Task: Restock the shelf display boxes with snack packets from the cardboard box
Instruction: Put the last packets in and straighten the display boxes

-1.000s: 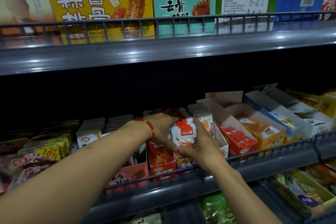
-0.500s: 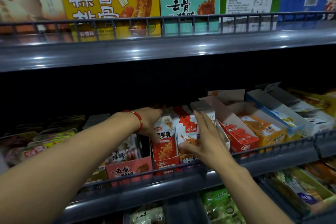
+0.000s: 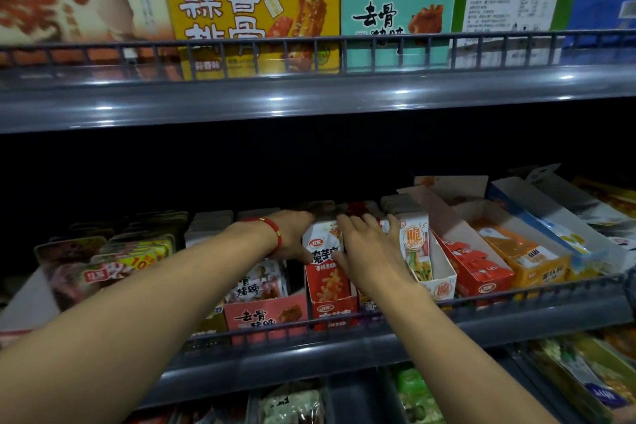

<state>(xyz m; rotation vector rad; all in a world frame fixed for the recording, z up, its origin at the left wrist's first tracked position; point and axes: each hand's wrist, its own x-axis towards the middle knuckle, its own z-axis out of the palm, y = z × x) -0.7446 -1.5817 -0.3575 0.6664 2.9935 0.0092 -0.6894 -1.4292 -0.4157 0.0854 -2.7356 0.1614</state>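
On the middle shelf, a row of red-and-white snack packets stands upright in a red display box. My left hand, a red bracelet on its wrist, grips this row from its left side, fingers curled over the top and thumb at the front. My right hand lies with straight fingers on the packets just right of that row, beside a white packet in a white display box. The cardboard box is out of view.
A pink display box sits left of the red one, red and orange packet boxes to the right. A wire rail fronts the shelf. Large cartons fill the upper shelf, and more packets lie on the shelf below.
My right hand has slid from the front of the packets up onto their tops. My left hand stays at the left side of the red-and-white row.
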